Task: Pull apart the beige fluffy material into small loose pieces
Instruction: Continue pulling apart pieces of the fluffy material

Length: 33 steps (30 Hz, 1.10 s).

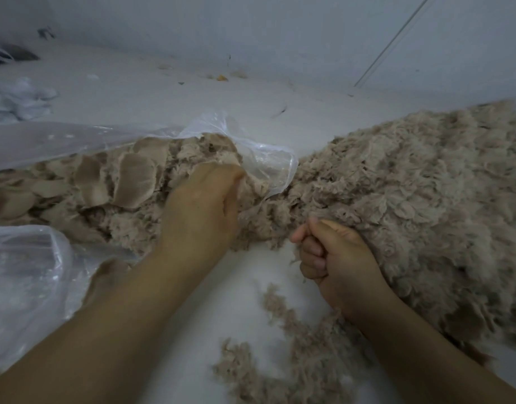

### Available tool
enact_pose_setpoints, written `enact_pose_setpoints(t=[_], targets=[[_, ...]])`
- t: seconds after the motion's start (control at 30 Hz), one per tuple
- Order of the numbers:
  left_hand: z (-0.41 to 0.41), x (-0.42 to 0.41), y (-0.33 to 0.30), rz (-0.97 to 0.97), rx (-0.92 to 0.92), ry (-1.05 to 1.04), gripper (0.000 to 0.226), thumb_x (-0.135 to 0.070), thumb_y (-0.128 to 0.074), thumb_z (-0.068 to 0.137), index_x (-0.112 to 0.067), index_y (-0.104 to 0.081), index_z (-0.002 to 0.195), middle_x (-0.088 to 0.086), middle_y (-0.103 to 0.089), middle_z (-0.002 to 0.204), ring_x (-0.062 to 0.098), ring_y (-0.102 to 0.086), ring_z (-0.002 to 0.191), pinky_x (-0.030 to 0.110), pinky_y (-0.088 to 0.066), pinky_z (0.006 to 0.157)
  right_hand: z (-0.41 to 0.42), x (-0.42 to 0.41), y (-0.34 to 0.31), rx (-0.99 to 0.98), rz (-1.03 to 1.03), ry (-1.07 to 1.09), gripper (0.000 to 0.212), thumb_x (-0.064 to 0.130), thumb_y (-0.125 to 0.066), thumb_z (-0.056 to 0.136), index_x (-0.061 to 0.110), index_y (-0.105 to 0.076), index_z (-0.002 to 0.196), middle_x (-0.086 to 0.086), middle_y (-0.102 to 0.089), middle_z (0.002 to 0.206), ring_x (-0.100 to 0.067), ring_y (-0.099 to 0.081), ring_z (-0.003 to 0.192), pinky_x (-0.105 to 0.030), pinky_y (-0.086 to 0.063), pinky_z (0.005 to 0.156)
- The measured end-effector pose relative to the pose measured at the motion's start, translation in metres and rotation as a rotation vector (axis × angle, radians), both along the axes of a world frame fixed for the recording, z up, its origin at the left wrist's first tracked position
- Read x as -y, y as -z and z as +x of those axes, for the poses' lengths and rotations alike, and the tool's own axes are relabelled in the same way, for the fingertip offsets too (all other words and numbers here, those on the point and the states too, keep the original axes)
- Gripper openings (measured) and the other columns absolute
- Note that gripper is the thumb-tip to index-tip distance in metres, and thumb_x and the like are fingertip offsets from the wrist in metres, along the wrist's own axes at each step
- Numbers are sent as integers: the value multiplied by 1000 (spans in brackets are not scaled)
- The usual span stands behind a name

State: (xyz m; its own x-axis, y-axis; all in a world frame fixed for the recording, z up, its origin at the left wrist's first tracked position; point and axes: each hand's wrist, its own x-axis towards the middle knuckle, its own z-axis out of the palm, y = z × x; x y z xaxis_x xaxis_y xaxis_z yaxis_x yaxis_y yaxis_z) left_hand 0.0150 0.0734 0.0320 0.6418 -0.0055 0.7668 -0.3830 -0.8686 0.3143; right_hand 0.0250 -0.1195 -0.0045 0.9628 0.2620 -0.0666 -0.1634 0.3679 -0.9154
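Note:
A clear plastic bag (76,138) lies open at the left, full of compact beige fluffy material (105,185) with flat pressed clumps. My left hand (204,208) reaches into the bag's mouth and grips a tuft of the material; its fingertips are buried in it. At the right spreads a big heap of loose pulled pieces (411,193). My right hand (335,255) is a fist at the heap's near edge, fingers curled round a beige tuft. A strand of fluff bridges the two hands.
Small loose beige scraps (294,345) lie on the white surface (239,287) between my forearms. A white wall (251,30) runs along the back, with bits of debris at its foot. White fluffy stuff (15,97) sits far left.

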Motion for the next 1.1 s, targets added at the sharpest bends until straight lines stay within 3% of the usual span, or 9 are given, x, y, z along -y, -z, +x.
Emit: enact_pose_setpoints(t=[0.1,0.2,0.3,0.43,0.63,0.8,0.9,1.0,1.1], targets=[[6,-19,-8,206,-172,-273,17,4,-59,78,2,-66,93,24,-59,95,42,-58,75,43,-43,53,-1,-2,0,5,-41,1,47,23,-44,99,13,-71,61,5,-36,48,-4,-24,37,-13,-22,36],[6,-24,-10,323,-421,-478,12,-6,-59,83,2,-62,92,24,-45,108,42,-51,85,41,-32,57,-1,-2,0,-2,-50,3,47,21,-43,101,12,-72,64,4,-36,49,-5,-23,38,-14,-23,36],[4,-20,-11,356,-379,-521,14,-1,-57,80,2,-62,92,26,-46,105,43,-50,87,40,-29,57,-1,-2,-1,4,-60,4,46,20,-44,100,12,-73,66,4,-36,50,-5,-24,38,-15,-23,36],[-2,-2,-13,288,-167,-270,12,6,-60,68,4,-61,81,22,-51,88,38,-50,74,38,-35,52,-2,-2,0,25,-86,20,41,16,-42,102,6,-72,76,2,-30,53,-6,-21,40,-14,-23,37],[-3,32,16,200,-475,99,43,-32,-57,90,-17,-49,130,4,-50,120,28,-59,96,44,-52,74,-3,-4,0,4,-108,43,30,12,-41,103,2,-67,92,4,-33,51,-4,-25,38,-15,-24,36],[11,35,29,-35,-601,228,64,-20,-55,91,-24,-27,148,5,-56,128,17,-57,109,36,-50,89,-3,-4,0,1,-122,34,31,11,-41,103,3,-67,89,5,-32,49,-4,-23,38,-14,-22,36],[10,38,32,-217,-584,265,53,-8,-59,87,-19,-47,138,-8,-62,94,-8,-57,78,8,-44,70,-2,-3,0,5,-133,14,33,14,-42,103,3,-69,86,4,-30,50,-4,-22,38,-14,-22,36],[11,38,32,-269,-544,195,14,-4,-62,85,-9,-69,97,4,-67,81,12,-63,76,34,-53,75,-1,-3,1,7,-136,1,34,16,-43,102,3,-70,85,5,-30,49,-3,-22,37,-13,-22,36],[10,39,28,-473,-467,265,15,7,-56,85,-6,-63,82,14,-64,77,29,-61,73,47,-53,70,-1,-3,1,11,-116,-2,36,27,-52,93,8,-74,72,4,-31,48,-4,-22,35,-12,-22,37]])
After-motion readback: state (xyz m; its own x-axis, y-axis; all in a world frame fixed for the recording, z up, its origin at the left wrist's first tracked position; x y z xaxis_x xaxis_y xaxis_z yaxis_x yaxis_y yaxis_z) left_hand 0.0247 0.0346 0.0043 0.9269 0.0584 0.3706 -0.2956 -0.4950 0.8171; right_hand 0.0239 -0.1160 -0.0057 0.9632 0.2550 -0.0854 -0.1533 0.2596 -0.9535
